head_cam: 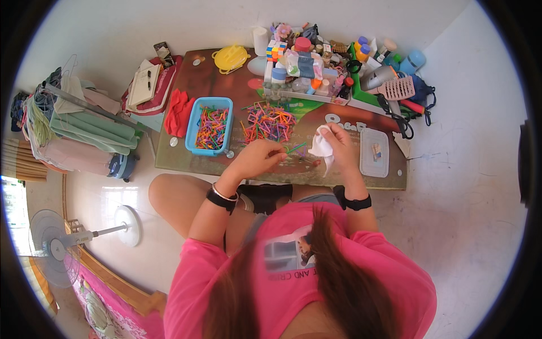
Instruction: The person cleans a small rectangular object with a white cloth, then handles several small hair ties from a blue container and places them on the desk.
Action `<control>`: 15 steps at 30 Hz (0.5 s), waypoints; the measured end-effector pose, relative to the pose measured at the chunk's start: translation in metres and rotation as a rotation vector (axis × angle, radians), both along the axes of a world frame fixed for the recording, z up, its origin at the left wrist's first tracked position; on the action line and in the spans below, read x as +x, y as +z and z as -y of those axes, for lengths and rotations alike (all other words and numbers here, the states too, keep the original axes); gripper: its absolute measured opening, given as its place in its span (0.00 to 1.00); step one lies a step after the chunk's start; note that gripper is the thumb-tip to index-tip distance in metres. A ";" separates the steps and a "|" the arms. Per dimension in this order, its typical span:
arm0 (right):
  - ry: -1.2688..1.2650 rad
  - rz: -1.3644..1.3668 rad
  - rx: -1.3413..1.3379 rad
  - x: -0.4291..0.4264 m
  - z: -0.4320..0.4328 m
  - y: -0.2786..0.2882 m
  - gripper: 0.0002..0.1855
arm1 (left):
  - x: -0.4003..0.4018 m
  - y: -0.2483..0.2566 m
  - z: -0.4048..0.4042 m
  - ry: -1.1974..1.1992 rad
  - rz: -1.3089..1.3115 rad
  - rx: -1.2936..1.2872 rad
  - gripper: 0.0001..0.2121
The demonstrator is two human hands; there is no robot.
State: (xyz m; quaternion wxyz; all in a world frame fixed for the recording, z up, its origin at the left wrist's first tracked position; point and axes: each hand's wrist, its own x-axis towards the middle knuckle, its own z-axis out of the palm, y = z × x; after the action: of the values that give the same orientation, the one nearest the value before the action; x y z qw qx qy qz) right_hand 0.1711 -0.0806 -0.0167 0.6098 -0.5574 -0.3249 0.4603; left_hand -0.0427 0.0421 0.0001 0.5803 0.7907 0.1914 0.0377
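Between the thumb and fingers of my left hand (263, 157) is a small green plastic piece (298, 147), thin like a short stick. My right hand (340, 142) grips a crumpled white cloth or tissue (324, 146), part of which hangs below the fingers. Just beyond my left hand a loose heap of colourful small plastic sticks (271, 123) is spread on the dark patterned table (203, 167). More such pieces fill a light blue plastic basket (230, 123) on the left. A few loose ones lie near my fingers.
Red gloves (178, 113) lie left of the basket. A translucent plastic lid (374, 167) rests at the table's right end. Along the back stand a yellow plastic container (230, 58), a paper roll (260, 41) and a crowded white organizer box (305, 95). A pink hairbrush (397, 88) sits at the right.
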 end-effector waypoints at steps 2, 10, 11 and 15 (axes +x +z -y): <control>0.151 0.410 -0.178 0.003 0.003 0.003 0.12 | 0.000 -0.008 -0.001 -0.006 -0.032 0.370 0.09; 0.353 0.708 -0.097 -0.008 0.003 -0.023 0.15 | 0.006 -0.030 0.004 0.015 -0.038 0.489 0.08; 0.300 0.742 -0.174 -0.008 0.004 -0.022 0.13 | 0.006 -0.032 0.004 0.018 -0.064 0.487 0.09; -0.169 1.150 -0.231 0.012 0.002 -0.040 0.10 | 0.005 -0.038 0.006 0.154 -0.033 0.609 0.12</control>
State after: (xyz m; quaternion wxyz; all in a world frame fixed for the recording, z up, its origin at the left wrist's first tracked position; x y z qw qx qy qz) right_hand 0.1827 -0.0831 -0.0572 0.3057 -0.8040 -0.5056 0.0667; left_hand -0.0375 0.0359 -0.0376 0.3091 0.9118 0.2398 0.1243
